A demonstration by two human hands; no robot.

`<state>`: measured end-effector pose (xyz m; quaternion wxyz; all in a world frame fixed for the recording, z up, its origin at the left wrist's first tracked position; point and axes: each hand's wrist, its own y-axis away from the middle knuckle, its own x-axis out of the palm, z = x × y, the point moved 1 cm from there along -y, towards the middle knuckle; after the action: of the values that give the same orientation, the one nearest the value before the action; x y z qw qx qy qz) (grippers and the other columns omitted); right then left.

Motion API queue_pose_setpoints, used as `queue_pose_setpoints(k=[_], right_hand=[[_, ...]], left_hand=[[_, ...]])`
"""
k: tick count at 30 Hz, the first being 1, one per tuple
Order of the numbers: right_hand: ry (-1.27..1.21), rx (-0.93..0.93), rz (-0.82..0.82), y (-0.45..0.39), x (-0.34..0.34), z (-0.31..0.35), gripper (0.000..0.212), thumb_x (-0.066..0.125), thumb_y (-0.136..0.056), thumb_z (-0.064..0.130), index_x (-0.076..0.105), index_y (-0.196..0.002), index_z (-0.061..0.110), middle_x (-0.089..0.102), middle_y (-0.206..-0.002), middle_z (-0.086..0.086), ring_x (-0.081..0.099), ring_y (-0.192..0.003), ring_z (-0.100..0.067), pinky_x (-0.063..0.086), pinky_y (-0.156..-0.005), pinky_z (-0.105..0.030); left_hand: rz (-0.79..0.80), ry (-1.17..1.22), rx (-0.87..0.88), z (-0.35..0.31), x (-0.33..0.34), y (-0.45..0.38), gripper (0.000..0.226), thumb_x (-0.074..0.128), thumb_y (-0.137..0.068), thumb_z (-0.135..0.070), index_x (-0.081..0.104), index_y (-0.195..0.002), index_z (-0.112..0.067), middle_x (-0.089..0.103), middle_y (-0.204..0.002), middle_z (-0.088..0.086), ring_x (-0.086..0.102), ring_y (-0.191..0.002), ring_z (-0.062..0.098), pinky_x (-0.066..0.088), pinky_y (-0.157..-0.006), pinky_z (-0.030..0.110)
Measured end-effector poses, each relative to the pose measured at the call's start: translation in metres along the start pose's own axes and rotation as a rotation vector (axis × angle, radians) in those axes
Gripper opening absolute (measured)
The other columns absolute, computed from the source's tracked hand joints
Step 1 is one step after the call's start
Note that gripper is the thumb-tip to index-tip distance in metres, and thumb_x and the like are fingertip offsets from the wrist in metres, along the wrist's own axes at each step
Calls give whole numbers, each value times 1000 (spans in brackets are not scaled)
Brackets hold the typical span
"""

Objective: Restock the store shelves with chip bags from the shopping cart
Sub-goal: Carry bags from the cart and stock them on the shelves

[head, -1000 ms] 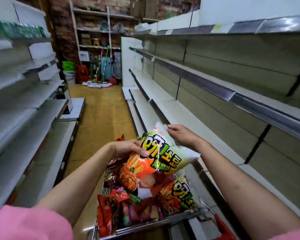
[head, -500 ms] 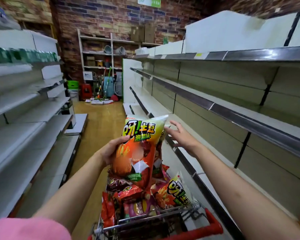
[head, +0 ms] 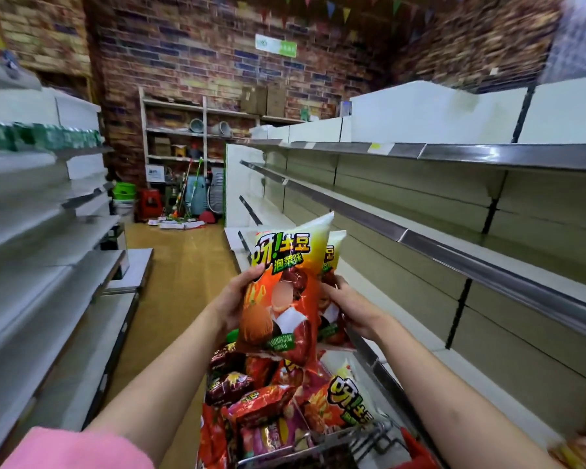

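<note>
Glossy chip bags [head: 281, 292], puffy and upright, gripped by both hands, left [head: 232, 304] and right [head: 347, 308], above wire cart [head: 369, 438]

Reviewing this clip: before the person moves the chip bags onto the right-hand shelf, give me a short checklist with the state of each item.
1. Left hand has a grip on the front chip bag: ok.
2. Right hand has a grip on the second chip bag behind the front one: ok.
3. Both bags lifted clear of the cart load: ok.
4. Both bags upright, labels facing the camera: ok.
5. Free space on the middle right shelf: ok, nothing is seen on it here.
6. Bags undamaged and sealed: cannot tell.
</note>
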<state>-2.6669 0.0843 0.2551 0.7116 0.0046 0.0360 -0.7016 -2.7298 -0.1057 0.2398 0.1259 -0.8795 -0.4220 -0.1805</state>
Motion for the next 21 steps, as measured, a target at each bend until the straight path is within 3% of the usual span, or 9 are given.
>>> queue_pose_setpoints(k=[2, 4, 6, 8, 10, 12, 15, 19, 21], right_hand=[[42, -35, -34, 1, 7, 3, 13, 56, -94, 19, 55, -105, 12, 68, -92, -4, 66, -82, -18, 54, -82, -33], [43, -43, -114, -2, 11, 2, 20, 62, -91, 19, 55, -107, 9, 69, -95, -6, 67, -83, -18, 54, -83, -33], [-17, -60, -181, -3, 14, 2, 17, 66, -88, 16, 58, -101, 8, 70, -90, -6, 67, -74, -16, 56, -73, -28], [-85, -50, -259, -4, 13, 1, 29, 70, -84, 17, 58, -108, 4, 71, -93, -9, 68, -72, -17, 57, -66, -26], [-141, -64, -329, -2, 12, 3, 38, 71, -82, 16, 55, -115, 7, 70, -100, -12, 69, -73, -18, 57, -63, -26], [-136, -81, -356, 3, 12, 5, 39, 72, -81, 17, 56, -116, 11, 70, -104, -12, 70, -82, -21, 58, -74, -32], [-103, -79, -381, 13, 17, 8, 37, 73, -80, 21, 59, -114, 16, 72, -104, -9, 69, -92, -25, 54, -88, -40], [-16, -62, -441, 28, 27, 8, 59, 84, -63, 39, 59, -114, 23, 73, -106, -6, 67, -102, -30, 48, -99, -48], [21, -55, -472, 36, 30, 8, 43, 79, -73, 32, 59, -110, 23, 72, -106, -9, 66, -103, -33, 47, -99, -50]], left_hand=[[34, -4, 9, -6, -5, 2, 70, 96, -21, -42, 78, -80, -10, 73, -81, 12, 71, -69, 24, 59, -62, 32], [54, -6, -8, -13, -15, 5, 70, 96, -24, -41, 79, -84, -10, 73, -85, 12, 71, -74, 25, 59, -68, 34], [48, -6, -7, -21, -31, 7, 71, 96, -25, -42, 78, -87, -11, 73, -86, 11, 70, -76, 24, 56, -75, 34], [50, -59, 18, -30, -45, 14, 66, 94, -30, -43, 78, -87, -14, 73, -84, 8, 69, -74, 21, 54, -76, 32], [41, -109, 32, -38, -56, 20, 51, 87, -48, -39, 75, -91, -14, 73, -79, 5, 69, -69, 18, 56, -68, 27], [3, -150, 38, -43, -64, 23, 40, 70, -69, -34, 67, -103, -13, 73, -78, 3, 69, -67, 15, 56, -62, 23], [-73, -192, 61, -45, -75, 20, 44, 62, -82, -31, 61, -118, -4, 72, -85, 8, 69, -69, 19, 55, -61, 24], [-149, -196, 93, -39, -83, 9, 57, 69, -80, -36, 54, -126, -5, 72, -95, 14, 71, -77, 26, 57, -65, 31], [-144, -204, 66, -33, -81, 6, 73, 74, -68, -46, 52, -128, -9, 70, -103, 16, 70, -85, 30, 55, -70, 35]])
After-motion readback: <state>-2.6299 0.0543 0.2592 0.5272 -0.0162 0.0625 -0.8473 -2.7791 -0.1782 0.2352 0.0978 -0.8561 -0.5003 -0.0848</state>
